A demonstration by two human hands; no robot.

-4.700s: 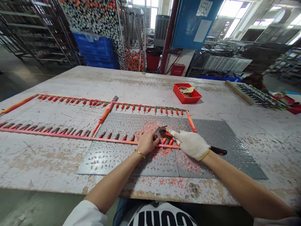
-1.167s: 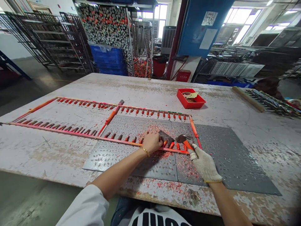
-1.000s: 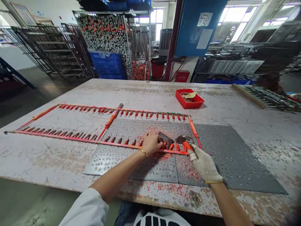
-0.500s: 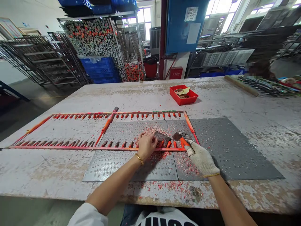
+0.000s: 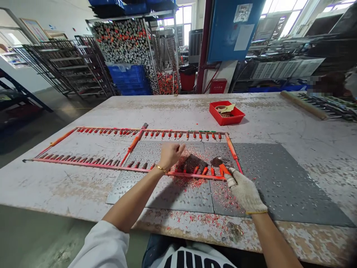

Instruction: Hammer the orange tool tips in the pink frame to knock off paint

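Observation:
A long orange-painted rack frame (image 5: 83, 162) with rows of small hooks lies across the table. My bare left hand (image 5: 170, 154) hovers above its near bar with the fingers loosely curled and nothing in them. A dark flat piece (image 5: 195, 163) lies on the frame just right of that hand. My gloved right hand (image 5: 244, 191) is closed round the orange handle of a hatchet-like tool (image 5: 220, 165), whose dark head rests by the frame's right end. Red paint flakes (image 5: 189, 180) are scattered beneath.
Two grey perforated plates (image 5: 279, 178) lie under the frame's right part. A red tray (image 5: 226, 113) stands further back. Another rack and a person are at the far right (image 5: 320, 106). Racks and blue crates (image 5: 126, 76) stand behind the table.
My left hand has let go of the dark flat piece and lifted up and back from the frame. The right hand and the tool have stayed by the frame's right end.

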